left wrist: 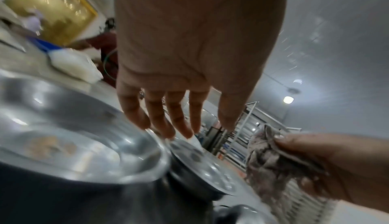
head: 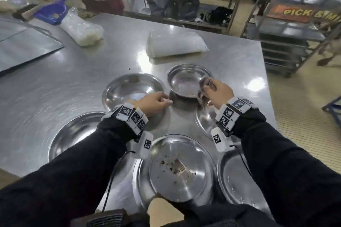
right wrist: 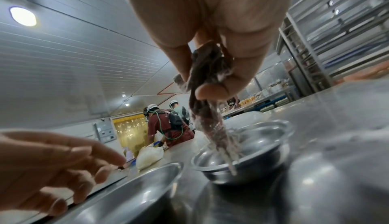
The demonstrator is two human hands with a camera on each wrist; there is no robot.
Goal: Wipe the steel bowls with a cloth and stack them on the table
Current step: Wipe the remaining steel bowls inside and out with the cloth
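a: what is the right hand (head: 218, 92) gripping?

b: it is pinching a crumpled brownish cloth (head: 203, 88) between thumb and fingers. in the right wrist view the cloth (right wrist: 207, 94) is hanging down from the fingertips toward the small steel bowl (head: 188, 80) at the far right of the group.

a: is the cloth touching that bowl?

b: its tail is dangling over the bowl's near rim; whether it is touching cannot be told.

a: and the left hand (head: 154, 103)?

b: it is holding nothing. its fingers (left wrist: 155, 116) are lying spread and loosely relaxed, hovering over the near right rim of the wider bowl (head: 132, 89) just beside the small one.

a: where are the other bowls sitting?

b: all are lying separately on the steel table (head: 73, 72), none stacked. a dirty bowl (head: 177, 169) with dark crumbs and a paper scrap is sitting nearest the person, between the forearms. another bowl (head: 73, 134) is lying to its left, one (head: 234, 175) to its right under the right sleeve, and one (head: 204, 120) partly hidden beneath the right wrist.

a: anything beyond them?

b: two clear plastic packs (head: 175, 44) are lying farther back on the table, well apart.
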